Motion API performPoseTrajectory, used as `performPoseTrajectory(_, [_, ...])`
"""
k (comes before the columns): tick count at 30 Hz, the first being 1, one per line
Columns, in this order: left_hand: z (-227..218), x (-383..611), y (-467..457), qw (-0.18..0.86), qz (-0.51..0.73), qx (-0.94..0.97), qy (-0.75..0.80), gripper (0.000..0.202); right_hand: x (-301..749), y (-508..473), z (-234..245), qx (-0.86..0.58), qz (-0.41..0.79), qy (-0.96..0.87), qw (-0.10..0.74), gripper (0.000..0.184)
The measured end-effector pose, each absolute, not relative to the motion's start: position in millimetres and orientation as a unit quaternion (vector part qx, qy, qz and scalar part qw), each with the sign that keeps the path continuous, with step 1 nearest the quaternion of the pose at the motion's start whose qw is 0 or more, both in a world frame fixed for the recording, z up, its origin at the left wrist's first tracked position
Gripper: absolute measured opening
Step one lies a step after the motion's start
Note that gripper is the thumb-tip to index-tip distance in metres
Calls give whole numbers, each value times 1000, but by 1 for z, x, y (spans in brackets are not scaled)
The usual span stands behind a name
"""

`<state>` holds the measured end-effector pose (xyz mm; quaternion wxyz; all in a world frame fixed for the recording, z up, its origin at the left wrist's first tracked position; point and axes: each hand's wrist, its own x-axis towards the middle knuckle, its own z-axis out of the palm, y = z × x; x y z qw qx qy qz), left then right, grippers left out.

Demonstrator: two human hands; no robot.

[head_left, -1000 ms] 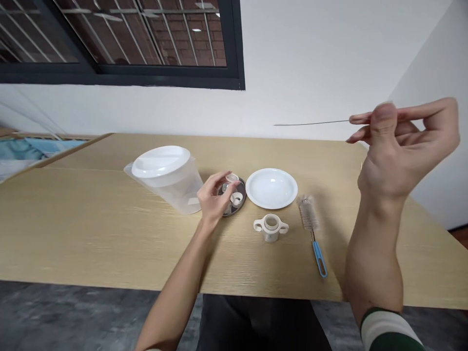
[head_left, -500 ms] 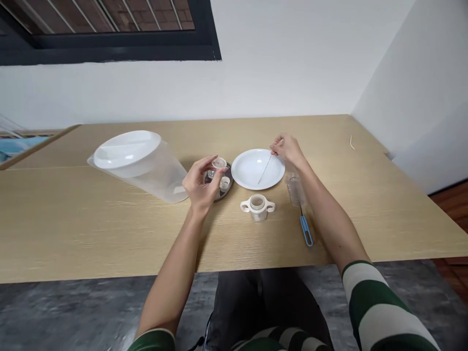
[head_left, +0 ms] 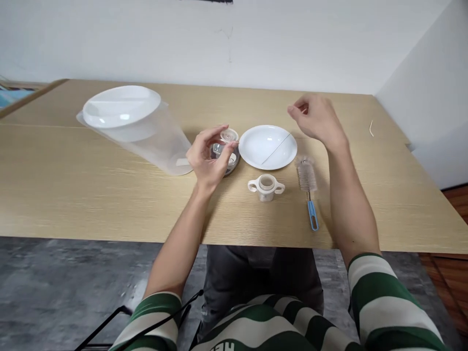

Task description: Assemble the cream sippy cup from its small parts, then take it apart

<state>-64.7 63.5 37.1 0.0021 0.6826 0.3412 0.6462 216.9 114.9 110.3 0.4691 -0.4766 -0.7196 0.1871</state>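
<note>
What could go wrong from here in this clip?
The small clear cap is held at the fingertips of the left hand above the dark round dish, so it could slip and drop. The thin metal wire lies across the white plate, one end near the rim, where the right hand might knock it off. The clear pitcher lies on its side near the left hand and might roll if bumped.
</note>
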Motion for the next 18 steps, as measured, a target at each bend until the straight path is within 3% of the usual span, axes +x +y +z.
performPoseTrajectory(4, [36, -62, 56, -26, 643, 691, 331, 47, 166, 50, 154, -393, 269, -818, 322, 26])
performPoseTrajectory(7, [38, -57, 49, -30, 663, 693, 282, 57, 135, 14, 166, -384, 287, -839, 258, 29])
performPoseTrajectory(13, [43, -41, 35, -10, 695, 688, 211, 47, 117, -5, 160, -438, 246, -807, 311, 23])
performPoseTrajectory(18, [55, -32, 26, 83, 658, 713, 228, 74, 142, -11, 168, -455, 265, -758, 384, 31])
